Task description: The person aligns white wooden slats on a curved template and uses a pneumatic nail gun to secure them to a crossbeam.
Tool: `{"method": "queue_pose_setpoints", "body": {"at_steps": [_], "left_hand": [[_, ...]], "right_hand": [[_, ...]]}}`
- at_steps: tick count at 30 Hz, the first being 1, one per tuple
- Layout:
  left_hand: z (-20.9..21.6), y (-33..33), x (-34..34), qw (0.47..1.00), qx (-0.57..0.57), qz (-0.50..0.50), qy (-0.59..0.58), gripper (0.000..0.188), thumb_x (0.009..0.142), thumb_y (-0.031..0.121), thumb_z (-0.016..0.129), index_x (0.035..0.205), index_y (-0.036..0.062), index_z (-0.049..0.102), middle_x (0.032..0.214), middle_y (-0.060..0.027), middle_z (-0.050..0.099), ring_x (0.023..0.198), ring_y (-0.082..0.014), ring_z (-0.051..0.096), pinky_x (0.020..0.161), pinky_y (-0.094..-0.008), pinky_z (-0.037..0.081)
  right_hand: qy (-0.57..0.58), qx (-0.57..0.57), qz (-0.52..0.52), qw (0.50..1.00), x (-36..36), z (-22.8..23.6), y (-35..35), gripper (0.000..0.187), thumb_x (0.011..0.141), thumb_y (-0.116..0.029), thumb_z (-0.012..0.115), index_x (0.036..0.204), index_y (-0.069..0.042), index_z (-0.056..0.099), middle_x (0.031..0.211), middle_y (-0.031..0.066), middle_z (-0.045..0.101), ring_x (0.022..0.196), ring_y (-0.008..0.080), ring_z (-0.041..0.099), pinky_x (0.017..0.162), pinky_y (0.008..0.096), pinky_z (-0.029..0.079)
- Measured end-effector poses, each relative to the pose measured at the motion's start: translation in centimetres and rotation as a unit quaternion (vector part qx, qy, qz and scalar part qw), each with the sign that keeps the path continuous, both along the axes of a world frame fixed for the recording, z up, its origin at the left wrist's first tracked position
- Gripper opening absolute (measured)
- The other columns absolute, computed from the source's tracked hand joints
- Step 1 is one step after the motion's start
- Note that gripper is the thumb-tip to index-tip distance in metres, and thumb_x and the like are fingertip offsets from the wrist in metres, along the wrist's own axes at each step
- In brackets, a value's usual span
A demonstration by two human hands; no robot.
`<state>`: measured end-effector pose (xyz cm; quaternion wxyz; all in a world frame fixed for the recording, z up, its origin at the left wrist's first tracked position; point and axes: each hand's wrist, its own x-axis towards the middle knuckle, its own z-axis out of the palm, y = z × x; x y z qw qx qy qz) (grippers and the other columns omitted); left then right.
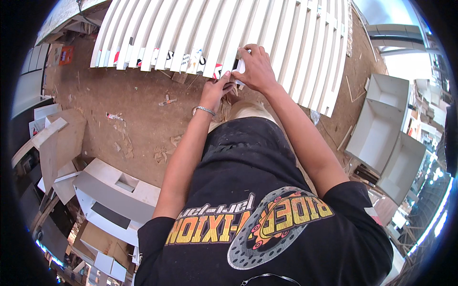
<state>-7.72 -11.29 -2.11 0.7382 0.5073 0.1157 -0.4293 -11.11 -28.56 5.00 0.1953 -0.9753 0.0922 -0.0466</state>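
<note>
Long white slats (191, 28) lie side by side in front of me, several with coloured printed film at their near ends. Both my hands meet at the near end of a middle slat. My right hand (256, 69) curls over that end from the right, its thumb and fingers closed about the white slat. Just below and to the left, my left hand (218, 94) has its fingers drawn together against the same end. Whatever is between those fingers is too small to make out. A dark patch shows on the slat between the two hands.
Brown ground (129, 105) with scraps of paper and film runs below the slats. At the right stand white open cabinet boxes (374, 128). A grey and white cabinet piece (112, 200) and stacked boards (59, 138) lie at the left. An orange box (66, 55) sits farther off.
</note>
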Motion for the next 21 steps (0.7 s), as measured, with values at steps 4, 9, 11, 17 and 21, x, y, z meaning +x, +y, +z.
{"method": "queue_pose_setpoints", "body": {"at_steps": [4, 9, 11, 17, 21], "left_hand": [[0.4, -0.1, -0.1, 1.0, 0.0, 0.007, -0.004, 0.054, 0.096, 0.029, 0.075, 0.126, -0.0101, 0.055, 0.117, -0.0167, 0.065, 0.105, -0.0271, 0.067, 0.098, -0.0395, 0.058], [0.1, -0.1, -0.1, 1.0, -0.003, 0.006, -0.002, 0.057, 0.095, 0.029, 0.076, 0.129, -0.01, 0.052, 0.119, -0.017, 0.063, 0.106, -0.0266, 0.066, 0.097, -0.04, 0.058], [0.0, -0.1, -0.1, 1.0, 0.001, 0.009, -0.001, 0.058, 0.095, 0.029, 0.076, 0.129, -0.0101, 0.051, 0.119, -0.0174, 0.062, 0.107, -0.0269, 0.066, 0.097, -0.0405, 0.058], [0.2, 0.0, -0.3, 1.0, 0.0, 0.017, -0.002, 0.056, 0.095, 0.029, 0.077, 0.126, -0.0105, 0.053, 0.117, -0.0169, 0.063, 0.104, -0.0271, 0.067, 0.096, -0.0395, 0.058], [0.5, -0.1, -0.6, 0.999, 0.013, 0.029, -0.003, 0.056, 0.095, 0.03, 0.077, 0.126, -0.0108, 0.053, 0.116, -0.0166, 0.064, 0.104, -0.0269, 0.068, 0.095, -0.0387, 0.059]], "right_hand": [[0.001, 0.02, -0.004, 1.0, 0.4, -0.3, -0.6, 0.052, 0.077, -0.026, 0.078, 0.122, -0.001, 0.067, 0.125, 0.0196, 0.058, 0.122, 0.036, 0.052, 0.105, 0.0462, 0.044], [-0.014, 0.043, -0.01, 0.999, 0.7, -0.9, -1.1, 0.047, 0.079, -0.025, 0.078, 0.119, -0.002, 0.068, 0.121, 0.0195, 0.06, 0.119, 0.0362, 0.053, 0.104, 0.046, 0.044], [-0.015, 0.043, -0.008, 0.999, 1.0, -0.9, -1.5, 0.046, 0.08, -0.025, 0.077, 0.118, -0.002, 0.068, 0.119, 0.0194, 0.06, 0.118, 0.0362, 0.054, 0.104, 0.0459, 0.044], [-0.004, 0.046, 0.005, 0.999, 1.0, -0.9, -1.6, 0.042, 0.081, -0.024, 0.076, 0.117, -0.003, 0.068, 0.118, 0.018, 0.061, 0.117, 0.0354, 0.055, 0.104, 0.0457, 0.045], [-0.009, 0.023, 0.031, 0.999, 0.8, -0.7, -1.4, 0.043, 0.084, -0.024, 0.076, 0.119, -0.001, 0.068, 0.114, 0.017, 0.063, 0.116, 0.0347, 0.056, 0.105, 0.0441, 0.046]]}}
